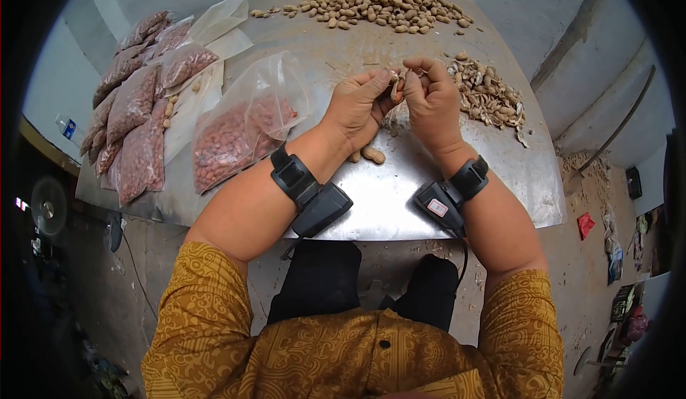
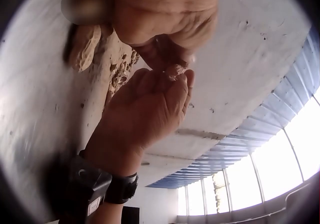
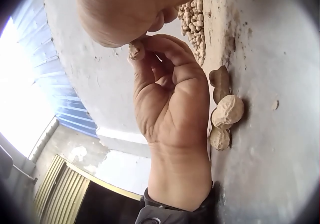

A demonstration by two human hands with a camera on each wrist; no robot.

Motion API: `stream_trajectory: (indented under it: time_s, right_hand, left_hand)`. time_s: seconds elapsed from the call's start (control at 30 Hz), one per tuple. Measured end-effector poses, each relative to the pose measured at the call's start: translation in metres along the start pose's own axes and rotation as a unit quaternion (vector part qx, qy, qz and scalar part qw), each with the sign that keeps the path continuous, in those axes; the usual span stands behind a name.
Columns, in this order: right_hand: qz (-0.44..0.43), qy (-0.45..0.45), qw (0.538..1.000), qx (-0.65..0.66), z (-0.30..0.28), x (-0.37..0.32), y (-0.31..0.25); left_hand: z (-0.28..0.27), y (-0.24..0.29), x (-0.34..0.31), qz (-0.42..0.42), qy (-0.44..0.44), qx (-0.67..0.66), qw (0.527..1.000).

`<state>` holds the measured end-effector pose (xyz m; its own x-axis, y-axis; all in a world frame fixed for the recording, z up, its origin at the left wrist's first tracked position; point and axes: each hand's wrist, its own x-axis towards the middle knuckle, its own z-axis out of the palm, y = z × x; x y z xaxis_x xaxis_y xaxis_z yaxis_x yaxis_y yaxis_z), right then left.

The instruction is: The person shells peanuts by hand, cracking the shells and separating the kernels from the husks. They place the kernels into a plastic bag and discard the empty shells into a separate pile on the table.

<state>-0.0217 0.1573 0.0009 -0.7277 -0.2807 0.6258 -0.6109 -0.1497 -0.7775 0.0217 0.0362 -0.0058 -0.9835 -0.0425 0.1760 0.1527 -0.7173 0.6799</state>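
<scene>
Above the metal table (image 1: pixel 379 199), both hands meet at a partly opened peanut (image 1: pixel 396 92), with a reddish kernel showing in its shell. My left hand (image 1: pixel 357 106) pinches it between thumb and fingers. From the other side, the thumb and forefinger of my right hand (image 1: pixel 434 106) pinch the shell. In the right wrist view, the shell's tip (image 3: pixel 135 51) pokes out between the left fingertips; the rest is hidden by the hands. A few unshelled peanuts (image 1: pixel 372 155) lie on the table just below my left hand.
Unshelled peanuts (image 1: pixel 386 2) are heaped at the table's far edge. A pile of empty shells (image 1: pixel 489 92) lies beyond my right hand. At left stand an open plastic bag (image 1: pixel 243 131) of reddish kernels and several filled bags (image 1: pixel 132 106).
</scene>
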Motion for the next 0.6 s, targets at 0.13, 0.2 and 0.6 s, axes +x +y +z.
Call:
stream_trajectory:
  time_s: [0.13, 0.2, 0.6]
  right_hand:
    - [-0.046, 0.043, 0.994, -0.088, 0.002, 0.000, 0.001]
    - [-0.055, 0.075, 0.983, -0.156, -0.003, 0.003, -0.003]
    - [0.010, 0.149, 0.974, -0.170, -0.047, 0.028, 0.010]
  left_hand:
    - [0.000, 0.000, 0.000, 0.004, 0.015, -0.005, 1.000]
    - [0.000, 0.000, -0.001, 0.006, 0.036, -0.005, 0.999]
    - [-0.011, 0.009, 0.002, -0.029, 0.029, 0.005, 0.999]
